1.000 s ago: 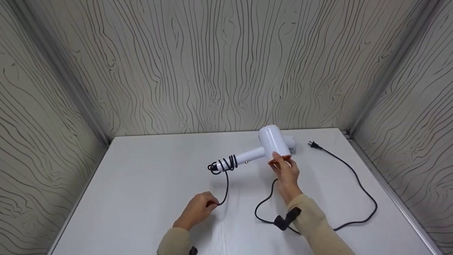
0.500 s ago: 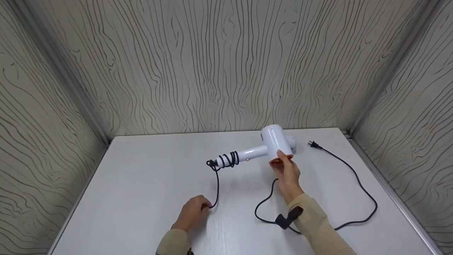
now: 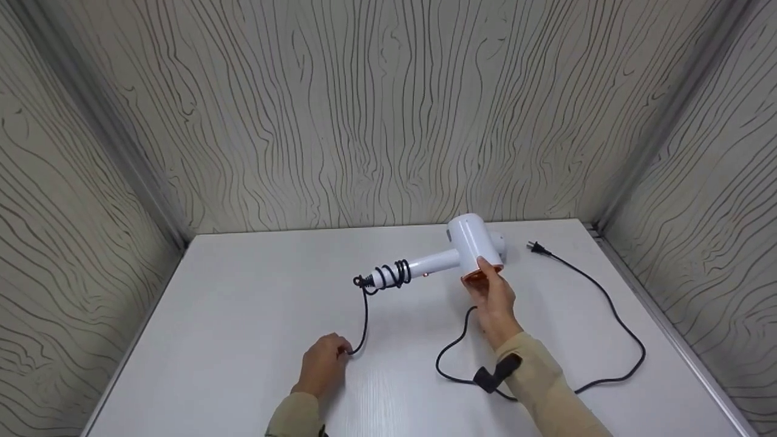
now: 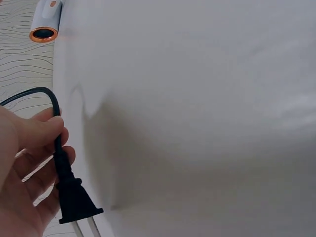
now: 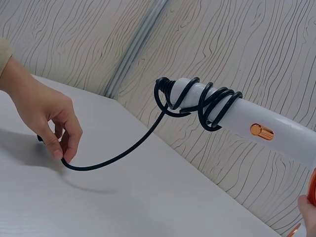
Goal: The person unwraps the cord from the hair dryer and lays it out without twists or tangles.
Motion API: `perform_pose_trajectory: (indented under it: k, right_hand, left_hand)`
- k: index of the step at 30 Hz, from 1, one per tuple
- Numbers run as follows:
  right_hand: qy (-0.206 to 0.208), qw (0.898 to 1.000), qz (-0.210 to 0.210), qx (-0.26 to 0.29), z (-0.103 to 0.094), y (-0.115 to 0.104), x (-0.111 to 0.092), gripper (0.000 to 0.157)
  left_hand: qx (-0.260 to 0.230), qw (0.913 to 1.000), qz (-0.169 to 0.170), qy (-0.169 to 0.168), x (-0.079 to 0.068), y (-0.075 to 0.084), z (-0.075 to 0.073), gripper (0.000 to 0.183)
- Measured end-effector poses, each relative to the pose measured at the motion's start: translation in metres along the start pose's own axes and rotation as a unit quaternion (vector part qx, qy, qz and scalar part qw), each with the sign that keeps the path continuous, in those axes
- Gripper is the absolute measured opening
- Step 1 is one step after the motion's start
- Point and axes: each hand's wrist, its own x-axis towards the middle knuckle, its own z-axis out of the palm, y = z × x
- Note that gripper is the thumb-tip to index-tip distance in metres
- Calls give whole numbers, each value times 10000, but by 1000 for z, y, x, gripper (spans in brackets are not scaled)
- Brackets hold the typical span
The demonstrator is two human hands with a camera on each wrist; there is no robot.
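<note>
A white hair dryer (image 3: 470,243) with an orange-rimmed end is held up over the table by my right hand (image 3: 495,297), which grips the barrel at that rim. Its handle (image 3: 434,263) points left, with several turns of black cord (image 5: 217,106) wound around it. From the handle's end the cord hangs down to my left hand (image 3: 323,364), whose thumb and fingers pinch it. In the left wrist view the two-prong plug (image 4: 76,200) hangs just below those fingers. Partly hidden behind the dryer is another white rounded piece (image 3: 498,243).
A second black cord (image 3: 613,303) curves over the white table (image 3: 243,303) on the right and passes under my right forearm. Its plug (image 3: 538,247) lies near the back edge. Wood-patterned panels (image 3: 388,109) close off the back and sides.
My left hand has moved left, drawing the cord along, so it hangs from the end of the handle. The dryer has shifted slightly right; my right hand keeps its grip.
</note>
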Motion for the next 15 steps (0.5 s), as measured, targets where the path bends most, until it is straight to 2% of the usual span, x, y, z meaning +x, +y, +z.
perform_pose_trajectory:
  k: [2, 9, 15]
  right_hand:
    - [-25, 10000, -1, -76, 0, 0, 0, 80]
    - [-178, 9996, -11, -201, 1, 3, 0, 73]
    - [-219, 9992, -9, -330, 1, 5, -1, 76]
  left_hand:
    - [17, 9999, -80, 65, 0, -1, 1, 11]
    - [74, 9993, -26, 363, 0, -1, 0, 11]
    - [-12, 9991, -261, 340, 2, -2, 3, 15]
